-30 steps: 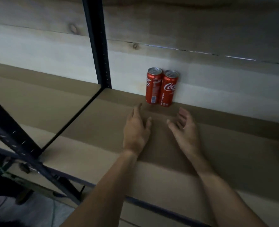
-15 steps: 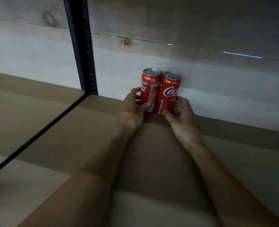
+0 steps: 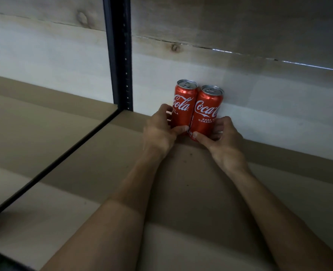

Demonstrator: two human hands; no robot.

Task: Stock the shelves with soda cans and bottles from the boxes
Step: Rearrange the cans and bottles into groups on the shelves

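Observation:
Two tall red Coca-Cola cans stand upright and touching at the back of the brown shelf board (image 3: pixel 181 192), against the wooden wall. My left hand (image 3: pixel 159 132) grips the lower part of the left can (image 3: pixel 184 102), thumb across its front. My right hand (image 3: pixel 223 141) grips the base of the right can (image 3: pixel 207 110), thumb on the front and fingers behind it. The bottoms of both cans are hidden by my fingers.
A black metal upright (image 3: pixel 120 55) rises just left of the cans, with a black rail (image 3: pixel 60 159) running toward me and dividing this shelf bay from the bay on the left. The pale plank wall (image 3: pixel 259 85) closes the back.
My hands went from open in front of the cans to gripping them. Since half a second ago the labels have turned to face me more; the cans stay against the wall.

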